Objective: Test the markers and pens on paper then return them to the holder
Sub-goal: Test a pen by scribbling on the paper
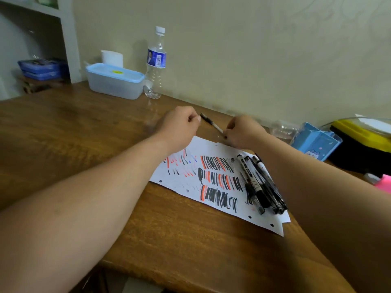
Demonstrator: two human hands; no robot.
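A person's right hand (241, 132) pinches one end of a slim pen (212, 123) just beyond the far edge of the paper (190, 157). The left hand (182, 125) is curled near the pen's other end, and whether it holds a cap cannot be told. More pens (260, 185) lie on the paper's right side, with the holder (315, 142) farther right. The pen looks light, stiff and smooth, and is likely best pinched mid-barrel.

Black markers (260, 187) are lying on my white paper sheet's (208, 148) three o'clock side; the blue plastic holder (315, 142) is standing at two o'clock, a slim black-and-white pen (212, 123) at twelve.
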